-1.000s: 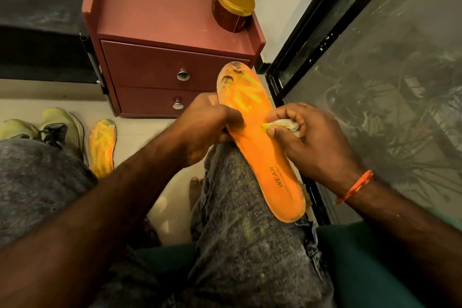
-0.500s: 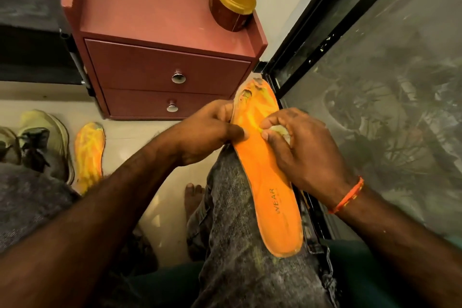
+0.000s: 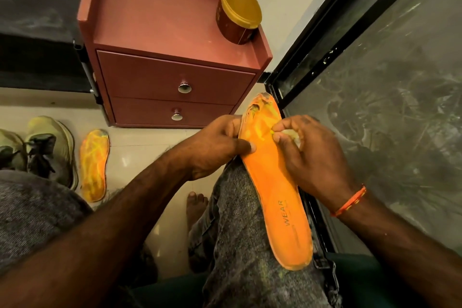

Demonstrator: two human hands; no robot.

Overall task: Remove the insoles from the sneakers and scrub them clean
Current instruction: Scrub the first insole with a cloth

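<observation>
step: mid-scrub, orange insole (image 3: 275, 197) propped on knee | left hand (image 3: 215, 145) pinched its edge | right hand (image 3: 310, 155) gripped pale cloth (image 3: 291, 133) at toe end | next: probably work down toward heel, then second insole (image 3: 94, 165) on floor

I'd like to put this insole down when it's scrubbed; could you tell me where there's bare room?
Cabinet top left of the yellow-lidded tub; floor between the second insole and your knee. Beside the sneakers it is crowded.

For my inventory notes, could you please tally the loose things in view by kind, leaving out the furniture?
Orange insoles: 2, one on the knee, one on the floor
Sneakers: 2, and, the second partly cut off
Pale cloth wad under the right hand's fingers: 1
Yellow-lidded tub: 1
Total: 6
</observation>
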